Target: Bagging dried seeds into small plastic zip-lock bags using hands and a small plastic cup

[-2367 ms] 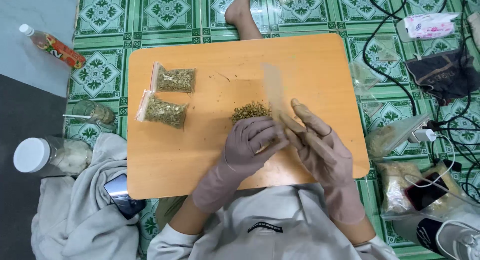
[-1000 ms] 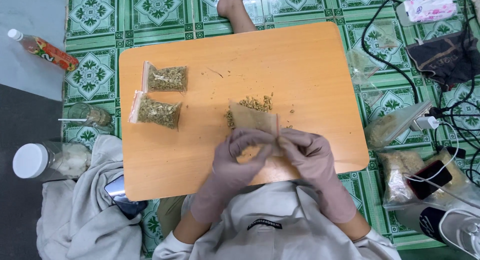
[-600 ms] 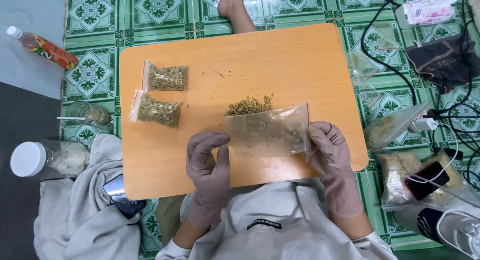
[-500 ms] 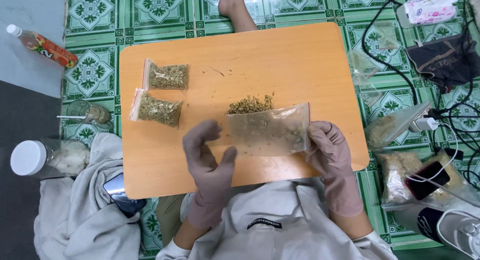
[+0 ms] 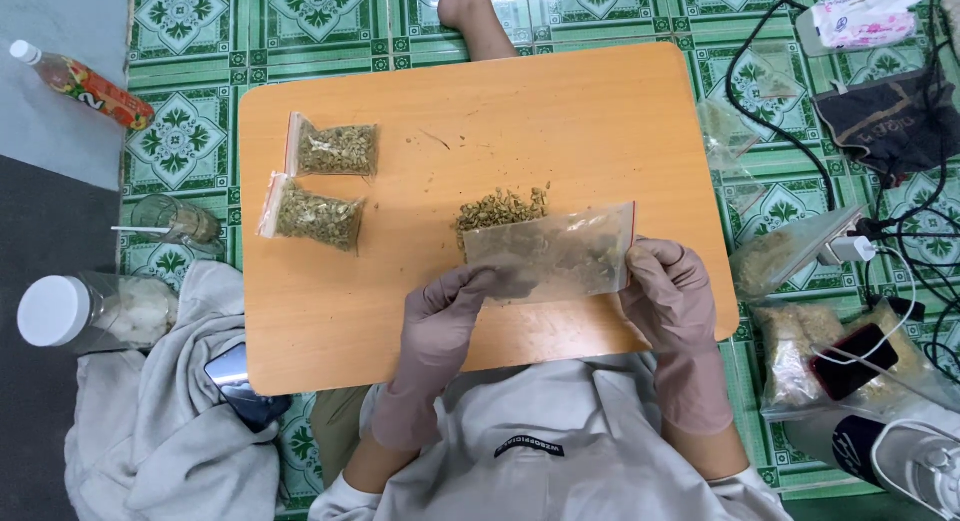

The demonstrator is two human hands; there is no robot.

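The left hand [image 5: 445, 316] has returned to the clear zip-top plastic bag [image 5: 550, 251]; both hands' fingers now pinch its ends, right hand [image 5: 672, 293] opposite.

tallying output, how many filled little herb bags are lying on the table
2. One filled bag lies at the table's far left, the second just nearer beside it. A third bag is held up in both gloved hands, not lying down. None looks hidden.

Pale mauve rubber gloves [image 5: 440, 316] reaching past the wrists; white top [image 5: 560, 451].
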